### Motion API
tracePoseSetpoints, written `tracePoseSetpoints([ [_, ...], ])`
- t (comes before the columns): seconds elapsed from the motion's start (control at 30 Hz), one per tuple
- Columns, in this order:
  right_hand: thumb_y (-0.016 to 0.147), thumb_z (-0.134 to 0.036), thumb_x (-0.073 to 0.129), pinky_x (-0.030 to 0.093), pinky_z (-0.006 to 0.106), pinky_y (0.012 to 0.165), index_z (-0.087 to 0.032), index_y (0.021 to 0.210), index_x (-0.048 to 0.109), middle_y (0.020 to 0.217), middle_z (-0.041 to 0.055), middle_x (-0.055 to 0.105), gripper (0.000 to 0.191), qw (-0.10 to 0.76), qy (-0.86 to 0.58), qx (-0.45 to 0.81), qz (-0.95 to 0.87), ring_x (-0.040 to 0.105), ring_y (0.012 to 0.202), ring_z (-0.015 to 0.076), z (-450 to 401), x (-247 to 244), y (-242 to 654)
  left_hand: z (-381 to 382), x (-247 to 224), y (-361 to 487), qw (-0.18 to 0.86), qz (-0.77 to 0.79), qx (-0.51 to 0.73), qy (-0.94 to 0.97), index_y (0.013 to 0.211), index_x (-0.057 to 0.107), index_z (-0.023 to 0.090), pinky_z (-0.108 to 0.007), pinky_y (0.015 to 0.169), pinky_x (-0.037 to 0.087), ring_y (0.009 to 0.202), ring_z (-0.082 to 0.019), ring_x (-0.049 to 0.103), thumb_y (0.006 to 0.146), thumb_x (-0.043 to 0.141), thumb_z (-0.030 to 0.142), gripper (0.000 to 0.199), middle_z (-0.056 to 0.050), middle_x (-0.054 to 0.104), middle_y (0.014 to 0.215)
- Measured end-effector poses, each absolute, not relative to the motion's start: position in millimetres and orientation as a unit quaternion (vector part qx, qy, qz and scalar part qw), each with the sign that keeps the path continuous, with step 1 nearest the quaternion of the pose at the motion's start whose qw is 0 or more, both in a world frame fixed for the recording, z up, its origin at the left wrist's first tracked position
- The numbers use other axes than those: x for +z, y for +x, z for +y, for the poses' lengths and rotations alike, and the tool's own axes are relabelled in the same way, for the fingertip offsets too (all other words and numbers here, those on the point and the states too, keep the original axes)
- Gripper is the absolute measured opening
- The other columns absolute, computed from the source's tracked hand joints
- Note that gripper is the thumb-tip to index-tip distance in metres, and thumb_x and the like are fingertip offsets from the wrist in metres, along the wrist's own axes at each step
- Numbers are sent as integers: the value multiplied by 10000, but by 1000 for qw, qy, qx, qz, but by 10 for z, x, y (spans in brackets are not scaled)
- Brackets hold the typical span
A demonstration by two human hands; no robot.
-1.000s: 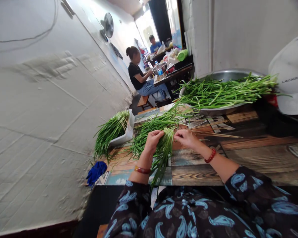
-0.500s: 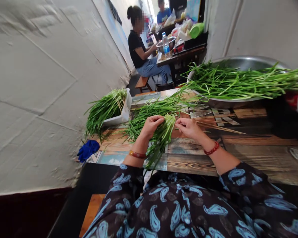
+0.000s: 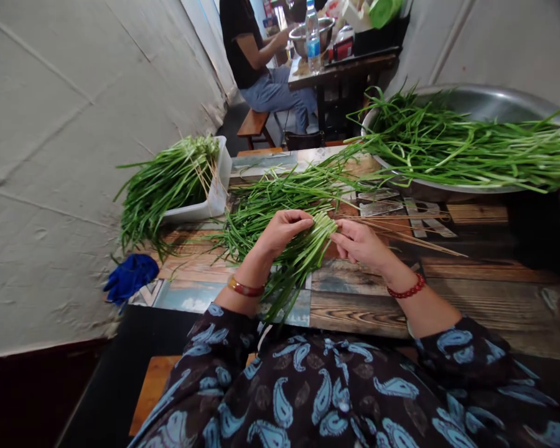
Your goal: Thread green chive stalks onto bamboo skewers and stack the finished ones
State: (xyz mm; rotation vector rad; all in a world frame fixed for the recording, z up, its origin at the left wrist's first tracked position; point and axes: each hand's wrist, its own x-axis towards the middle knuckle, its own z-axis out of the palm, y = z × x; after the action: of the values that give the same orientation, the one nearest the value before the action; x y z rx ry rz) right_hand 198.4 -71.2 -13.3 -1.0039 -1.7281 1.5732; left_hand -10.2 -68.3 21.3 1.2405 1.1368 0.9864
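A bunch of garlic chives (image 3: 303,255) is gripped near its pale stem ends by my left hand (image 3: 284,233), its green leaves hanging toward the table's front edge. My right hand (image 3: 358,239) is closed in a pinch right at those stem ends; whether it holds a thin skewer there is too small to tell. Loose chives (image 3: 280,199) lie on the table just behind both hands. Several thin wooden skewers (image 3: 415,242) lie to the right of my right hand. A white plastic tub (image 3: 221,177) at the left holds skewered chives (image 3: 168,177), leaves spilling over its side.
A large metal basin (image 3: 499,102) heaped with chives (image 3: 471,146) stands at the back right. A blue glove (image 3: 131,277) lies at the table's left end beside the wall. Beyond, a person (image 3: 256,68) sits at another table with a metal bowl (image 3: 324,31) and water bottle (image 3: 312,40).
The view has tilted down and shifted a little. My left hand still grips the chive bunch, now fanned more to the left, and my right hand stays at its stem ends.
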Motion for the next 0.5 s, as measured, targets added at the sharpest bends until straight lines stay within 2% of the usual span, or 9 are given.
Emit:
tracePoseSetpoints([
  [0.13,927,-406,520,267,159,316,-136,1179,567,476,-87,515,372,296,-387,601,-634,367,299,50,-721,-142,1986,-624,204,-107,549,496,413,531,674,724,123,-228,600,363,592,-95,491,681,773,365,247,-8,631,625],
  [0.27,940,-407,506,274,161,313,-143,1145,570,475,-93,500,340,291,-401,607,-621,365,296,51,-727,-158,1994,-581,158,-100,540,507,430,516,673,715,129,-224,622,388,614,-101,511,704,759,361,238,-11,643,648],
  [0.5,952,-390,495,266,164,310,-164,1177,574,483,-89,495,328,261,-431,613,-608,369,295,50,-729,-162,2009,-551,30,-98,574,495,450,472,706,717,129,-210,650,421,644,-98,543,720,761,326,202,-10,667,684],
])
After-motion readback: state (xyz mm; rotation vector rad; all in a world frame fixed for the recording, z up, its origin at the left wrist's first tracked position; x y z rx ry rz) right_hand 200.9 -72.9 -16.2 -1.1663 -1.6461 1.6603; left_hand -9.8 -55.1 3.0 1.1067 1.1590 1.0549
